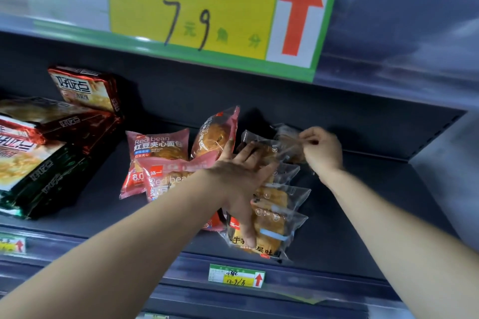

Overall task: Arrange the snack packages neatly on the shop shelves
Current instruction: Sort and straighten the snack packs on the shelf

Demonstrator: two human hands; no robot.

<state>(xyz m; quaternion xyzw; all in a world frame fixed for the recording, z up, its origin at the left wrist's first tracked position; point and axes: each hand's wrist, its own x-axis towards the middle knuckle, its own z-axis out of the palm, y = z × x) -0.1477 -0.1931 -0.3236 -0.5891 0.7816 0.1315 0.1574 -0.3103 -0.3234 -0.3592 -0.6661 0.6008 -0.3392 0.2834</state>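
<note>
At the far left, red and green foil biscuit packs (49,137) are heaped askew on the dark shelf (363,204); next, pink red bean bread bags (158,147) lie overlapped. The left hand (238,179) is laid flat, fingers spread, holding nothing, pressed on the row of clear toast bags (280,204), whose long axis runs front to back. Behind it, the right hand (321,150) pinches the crumpled rearmost clear bag (287,137), so it is judged nearer. Bare shelf is left rightward
</note>
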